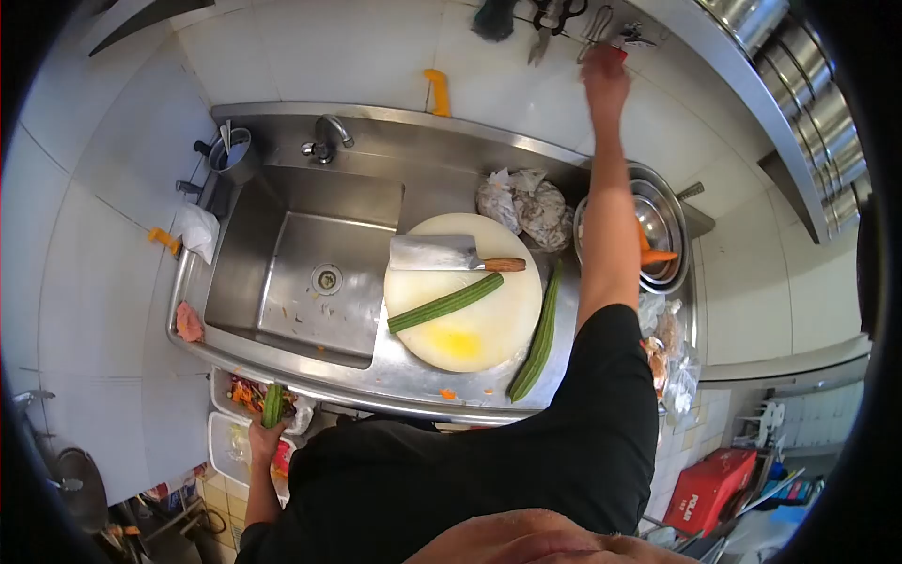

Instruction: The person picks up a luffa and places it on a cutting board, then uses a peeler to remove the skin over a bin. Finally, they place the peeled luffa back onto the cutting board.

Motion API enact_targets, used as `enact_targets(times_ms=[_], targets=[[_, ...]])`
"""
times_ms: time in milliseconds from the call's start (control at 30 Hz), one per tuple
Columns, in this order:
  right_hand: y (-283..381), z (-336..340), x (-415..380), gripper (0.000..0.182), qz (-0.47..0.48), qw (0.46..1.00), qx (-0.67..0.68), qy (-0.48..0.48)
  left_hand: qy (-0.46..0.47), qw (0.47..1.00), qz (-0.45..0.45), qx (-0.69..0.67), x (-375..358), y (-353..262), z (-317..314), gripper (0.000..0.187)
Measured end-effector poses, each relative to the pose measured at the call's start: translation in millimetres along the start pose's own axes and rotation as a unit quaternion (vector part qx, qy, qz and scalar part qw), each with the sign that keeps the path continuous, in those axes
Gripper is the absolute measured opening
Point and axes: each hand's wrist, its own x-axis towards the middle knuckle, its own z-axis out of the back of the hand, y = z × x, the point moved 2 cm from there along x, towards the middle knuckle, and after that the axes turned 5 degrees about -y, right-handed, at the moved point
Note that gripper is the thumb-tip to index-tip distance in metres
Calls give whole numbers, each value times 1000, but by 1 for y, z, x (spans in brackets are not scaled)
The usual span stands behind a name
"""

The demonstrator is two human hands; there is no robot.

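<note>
My right hand (604, 70) is raised to the tools hanging on the tiled wall, closed around a small red object (620, 54) that is too blurred to name. Low at the left, my left hand (267, 437) grips a green ridged gourd piece (272, 406) above a bin of scraps (246, 393). On the round white cutting board (451, 343) lie a cleaver (434, 253) with a wooden handle and a long ridged gourd (446, 303). Another ridged gourd (537, 350) rests on the steel counter right of the board.
A sink basin (327, 240) with a faucet (331, 136) is left of the board. Plastic bags (526, 207) lie behind it. Nested metal bowls (669, 211) with carrots stand under my right arm. Scissors (545, 33) hang on the wall beside a metal shelf (742, 103).
</note>
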Motion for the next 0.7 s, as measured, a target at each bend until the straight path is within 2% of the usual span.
enact_targets(times_ms=[33,67,133,167,200,233,267,300,333,367,433,467,500,533,567,600,633,667,700], targets=[[6,-3,17,23,36,998,-45,-40,-11,1000,14,2,1,7,-1,42],[9,-6,34,22,68,990,-92,-84,-22,998,9,-64,-2,5,-2,43],[10,-17,53,19,174,945,-227,-160,-31,997,26,-63,-4,8,-1,45],[-15,-25,68,19,255,883,-375,-121,-38,997,38,-63,-8,18,1,45],[-54,-32,85,21,334,791,-507,-76,-33,998,55,-27,-2,51,-3,45],[-85,-38,100,24,354,791,-493,-73,-25,994,104,29,-17,12,9,43],[-126,-44,118,22,361,760,-539,-41,-45,995,68,59,-21,29,10,43],[-138,-52,129,22,370,746,-553,0,-36,993,98,53,-18,61,6,48],[-139,-44,137,22,389,735,-554,34,-57,992,76,78,-18,78,6,51],[-141,-36,148,22,418,722,-549,55,-37,992,106,62,-23,65,11,54],[-136,-17,174,23,493,686,-531,57,-68,987,119,83,-28,64,18,56],[-135,-3,191,24,532,662,-526,41,-43,984,165,42,-27,68,21,57],[-127,0,206,25,549,656,-517,13,-75,986,148,30,-27,79,20,38],[-114,7,214,25,551,664,-505,-24,-105,986,127,-7,-29,86,21,36],[-116,5,227,22,411,694,-591,27,-92,982,155,-61,-32,86,22,37],[-59,9,190,24,349,679,-645,22,-109,969,193,-107,-38,80,25,38],[-45,10,173,21,325,727,-605,26,-108,952,208,-196,-42,77,25,38],[-26,14,143,19,222,848,-481,9,-100,933,223,-263,-48,63,33,42],[0,17,107,19,131,935,-327,-37,-89,909,235,-332,-52,56,37,46]])
